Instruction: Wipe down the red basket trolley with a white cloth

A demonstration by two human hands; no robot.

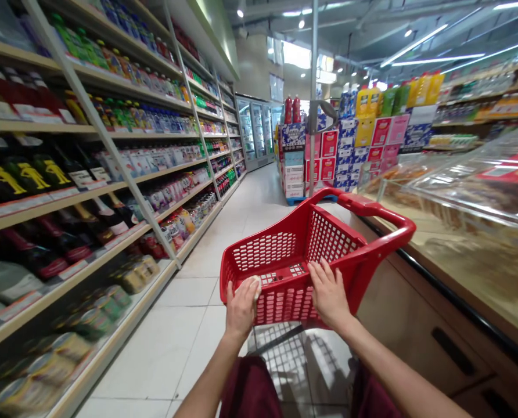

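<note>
A red plastic shopping cart [285, 299] with perforated basket walls stands in front of me, its handle [389, 212] at the right. At the near left corner of the basket, my left hand [241, 307] is closed on a white cloth [255, 284], pressed against the rim. The cloth is mostly covered by my fingers, so I cannot tell its full shape. Farther right, my right hand [328, 293] lies over the near rim, fingers reaching inside and the thumb on the outer side. Part of the basket floor shows through between my hands.
Tall shelves [154, 165] of bottles and cans line the left side. A counter [450, 226] with clear plastic covers stands close on the right. Ahead are stacked drink cartons [328, 154], a metal pole [313, 87] and glass-door fridges [254, 128]. Pale tiles [184, 337] cover the floor.
</note>
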